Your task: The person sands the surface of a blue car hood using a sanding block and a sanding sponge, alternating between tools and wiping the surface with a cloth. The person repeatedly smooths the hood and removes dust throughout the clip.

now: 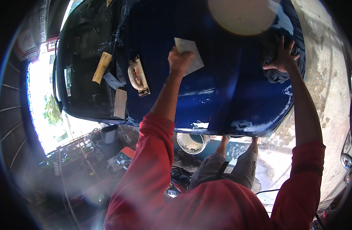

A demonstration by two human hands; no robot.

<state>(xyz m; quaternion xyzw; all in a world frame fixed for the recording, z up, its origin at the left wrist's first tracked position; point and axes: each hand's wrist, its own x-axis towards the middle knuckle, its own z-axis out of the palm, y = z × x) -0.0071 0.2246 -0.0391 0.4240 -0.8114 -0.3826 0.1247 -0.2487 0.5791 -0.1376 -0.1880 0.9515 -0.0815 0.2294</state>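
Note:
My left hand [179, 58] grips a light grey square sheet [192, 61] over the dark blue car panel [156, 34]. At the right, my right hand [283, 61] rests with fingers spread on a crumpled dark cloth [275, 75] near the panel's edge. Just left of my left hand lies a sanding block with a handle [138, 76]. Farther left, beside the dark windshield [80, 61], lie a yellowish strip [102, 68], some grey-blue crumpled pieces [113, 80] and a wooden block [120, 103].
Below the car's near edge are a white bucket [184, 143], a dark grey container [109, 134], an orange-and-grey object [125, 155] and my legs. Pale concrete ground [319, 76] runs along the right. A dark cable [268, 190] lies near my right side.

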